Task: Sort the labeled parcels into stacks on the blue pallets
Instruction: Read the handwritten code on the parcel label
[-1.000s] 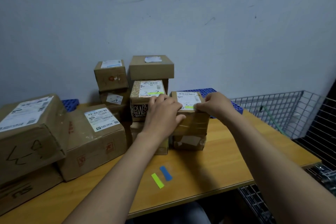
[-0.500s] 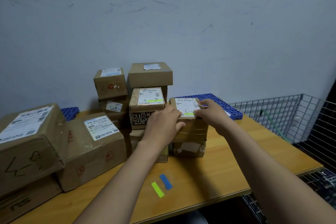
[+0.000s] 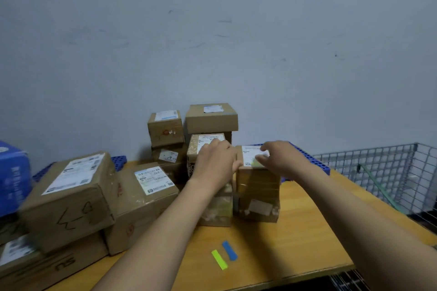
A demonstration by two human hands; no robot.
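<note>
Steadying small tape-wrapped brown cardboard parcel (image 3: pixel 258 183) atop its stack by blue plastic pallet (image 3: pixel 319 166), left grip (image 3: pixel 214 160) clasping its side, right grip (image 3: pixel 281 158) seemingly loose on top; next, releasing without toppling.

Your left hand (image 3: pixel 216 160) grips the taped parcel (image 3: pixel 258 188) at its left edge | your right hand (image 3: pixel 281 157) lies over its label (image 3: pixel 249 155)
</note>
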